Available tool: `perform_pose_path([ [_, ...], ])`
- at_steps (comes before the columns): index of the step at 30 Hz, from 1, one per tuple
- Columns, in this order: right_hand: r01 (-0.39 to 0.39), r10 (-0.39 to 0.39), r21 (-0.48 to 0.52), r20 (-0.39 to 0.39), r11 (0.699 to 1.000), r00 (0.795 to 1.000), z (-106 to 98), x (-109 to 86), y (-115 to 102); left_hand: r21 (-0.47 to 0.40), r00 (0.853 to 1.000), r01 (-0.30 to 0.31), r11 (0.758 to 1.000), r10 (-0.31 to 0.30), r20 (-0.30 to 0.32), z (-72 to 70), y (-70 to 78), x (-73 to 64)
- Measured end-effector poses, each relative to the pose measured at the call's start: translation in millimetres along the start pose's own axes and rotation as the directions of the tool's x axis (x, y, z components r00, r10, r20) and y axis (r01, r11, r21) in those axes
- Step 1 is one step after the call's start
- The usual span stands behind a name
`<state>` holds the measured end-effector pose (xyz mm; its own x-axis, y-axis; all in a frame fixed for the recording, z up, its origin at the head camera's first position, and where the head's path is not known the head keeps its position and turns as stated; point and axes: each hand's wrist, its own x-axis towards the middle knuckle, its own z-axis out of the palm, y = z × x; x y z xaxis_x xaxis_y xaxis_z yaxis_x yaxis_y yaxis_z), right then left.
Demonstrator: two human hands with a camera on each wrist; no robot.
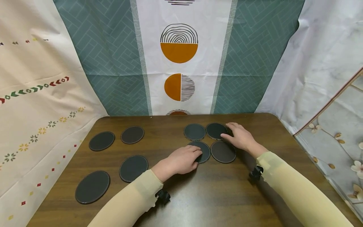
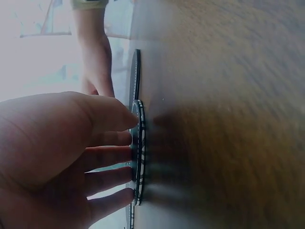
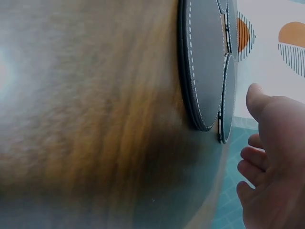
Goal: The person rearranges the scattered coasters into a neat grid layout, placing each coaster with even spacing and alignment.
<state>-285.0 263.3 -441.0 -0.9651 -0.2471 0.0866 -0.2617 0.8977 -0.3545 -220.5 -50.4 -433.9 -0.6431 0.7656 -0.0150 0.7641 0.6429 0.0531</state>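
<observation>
The fingers (image 2: 109, 156) of the left hand (image 1: 182, 160) were fairly straight and spread, their tips resting on the near-left disc (image 1: 204, 148) of a close group of four, with the thumb at its stitched rim; they touched it rather than clasping it. The right hand (image 1: 239, 135) grasped nothing: its fingers (image 3: 255, 157) were loosely bent beside the far-right disc (image 1: 215, 130), and the right wrist view showed a gap between thumb and disc. Around these lay the far-left disc (image 1: 194, 131) and the near-right disc (image 1: 223, 152), all four flat and just beside one another; whether every rim met could not be told. A push from the left fingertips, if too firm or off line, could probably have skidded the near-left disc into its neighbours and spoiled the square, or ridden one thin edge over another. The right hand, so near the far-right disc, might have knocked it askew with a careless brush. Farther out, well apart on the left of the brown table (image 1: 221, 195), four more dark discs lay separately: two at the far side (image 1: 102, 141) (image 1: 132, 135) and two nearer (image 1: 133, 168) (image 1: 92, 187). The left sleeve (image 1: 133, 198) reached close to one of these, so a low forearm could have dragged it.
</observation>
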Motion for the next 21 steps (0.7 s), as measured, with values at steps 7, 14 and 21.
perform_pose_path([
  [7, 0.034, -0.034, -0.040, -0.011, 0.999, 0.999, 2, -9.5, -2, 0.008, 1.000, -0.003, 1.000, 0.003, -0.020, 0.1, -0.7, 2.3],
  [14, 0.104, -0.105, -0.044, -0.036, 0.994, 0.994, 6, -18.3, -14, -0.010, 1.000, 0.012, 1.000, -0.012, -0.010, 0.0, -1.5, 3.6],
  [21, 0.195, -0.198, -0.058, -0.039, 0.979, 0.980, 13, -26.7, -32, -0.020, 0.998, 0.013, 1.000, -0.014, -0.054, 3.1, -3.6, 1.0],
])
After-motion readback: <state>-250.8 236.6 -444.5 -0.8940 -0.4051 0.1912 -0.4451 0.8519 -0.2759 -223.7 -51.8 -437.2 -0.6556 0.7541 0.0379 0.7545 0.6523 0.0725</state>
